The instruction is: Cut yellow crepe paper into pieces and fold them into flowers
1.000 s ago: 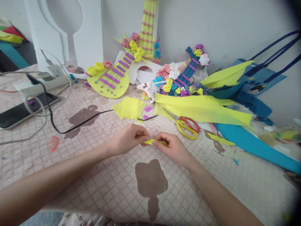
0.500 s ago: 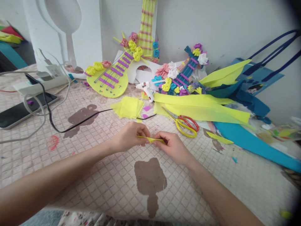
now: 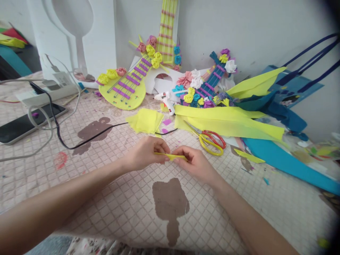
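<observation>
A narrow yellow strip (image 3: pixel 171 156), thin like folded crepe paper, stretches between my two hands just above the table. My left hand (image 3: pixel 147 154) pinches its left end, and my right hand (image 3: pixel 195 163) pinches its right end, the fingertips almost meeting in the middle. Beyond the hands lies a stack of yellow paper squares (image 3: pixel 146 120). Scissors with red and yellow handles (image 3: pixel 210 143) rest on the table to the right of my right hand. A white glue gun (image 3: pixel 166 101) lies behind the stack.
Yellow sheets (image 3: pixel 228 122) and a blue strip (image 3: pixel 287 163) spread to the right. Paper-flowered yellow (image 3: pixel 132 95) and blue (image 3: pixel 208 86) guitar shapes stand at the back. A phone (image 3: pixel 23 124), a power strip (image 3: pixel 45 92) and a black cable (image 3: pixel 92 139) occupy the left. A blue bag (image 3: pixel 300 88) sits at back right.
The yellow strip looks a little straighter and flatter between my fingers. Both hands keep their pinch in almost the same place; the whole view has shifted slightly.
</observation>
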The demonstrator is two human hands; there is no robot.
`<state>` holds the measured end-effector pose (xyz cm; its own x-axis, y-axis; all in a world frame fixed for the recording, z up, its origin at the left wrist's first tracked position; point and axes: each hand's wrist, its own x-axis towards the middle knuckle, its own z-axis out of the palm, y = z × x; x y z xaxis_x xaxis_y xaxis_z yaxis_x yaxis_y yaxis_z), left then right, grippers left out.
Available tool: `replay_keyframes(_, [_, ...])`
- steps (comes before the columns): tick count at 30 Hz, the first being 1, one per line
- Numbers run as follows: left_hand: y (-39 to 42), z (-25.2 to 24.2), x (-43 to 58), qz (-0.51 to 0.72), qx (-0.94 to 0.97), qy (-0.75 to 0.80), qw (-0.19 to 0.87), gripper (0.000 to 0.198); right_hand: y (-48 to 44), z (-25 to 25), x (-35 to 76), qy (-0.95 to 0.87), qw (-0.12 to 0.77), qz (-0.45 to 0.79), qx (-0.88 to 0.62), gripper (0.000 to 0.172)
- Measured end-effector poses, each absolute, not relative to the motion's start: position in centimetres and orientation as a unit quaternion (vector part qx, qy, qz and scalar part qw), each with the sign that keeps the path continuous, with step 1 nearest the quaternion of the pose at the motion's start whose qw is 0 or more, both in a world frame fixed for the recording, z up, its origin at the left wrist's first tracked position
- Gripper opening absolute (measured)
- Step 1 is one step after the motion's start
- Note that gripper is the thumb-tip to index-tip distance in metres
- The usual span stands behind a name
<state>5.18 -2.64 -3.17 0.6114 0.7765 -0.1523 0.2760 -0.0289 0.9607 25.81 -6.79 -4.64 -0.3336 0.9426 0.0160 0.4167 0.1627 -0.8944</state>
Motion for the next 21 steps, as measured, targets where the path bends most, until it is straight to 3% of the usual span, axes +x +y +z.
replay_keyframes(8, [-0.6, -3.6, 3.3, 0.213, 0.608, 0.404, 0.649, 0.023, -6.4, -4.4, 26.9, -0.700, 0.304, 0.366, -0.533, 0.017])
replay_keyframes(12, [-0.5, -3.4, 3.5, 0.250, 0.673, 0.409, 0.563, 0.029, -6.2, -4.5, 27.3, -0.699, 0.305, 0.365, -0.534, 0.016])
replay_keyframes(16, [-1.2, -2.9, 4.8, 0.237, 0.759, 0.391, 0.464, 0.022, -6.4, -4.4, 27.1, -0.707, 0.309, 0.355, -0.528, 0.016])
replay_keyframes(21, [-0.9, -2.9, 5.4, 0.218, 0.702, 0.390, 0.555, 0.013, -6.3, -3.8, 27.9, -0.716, 0.313, 0.338, -0.525, 0.016])
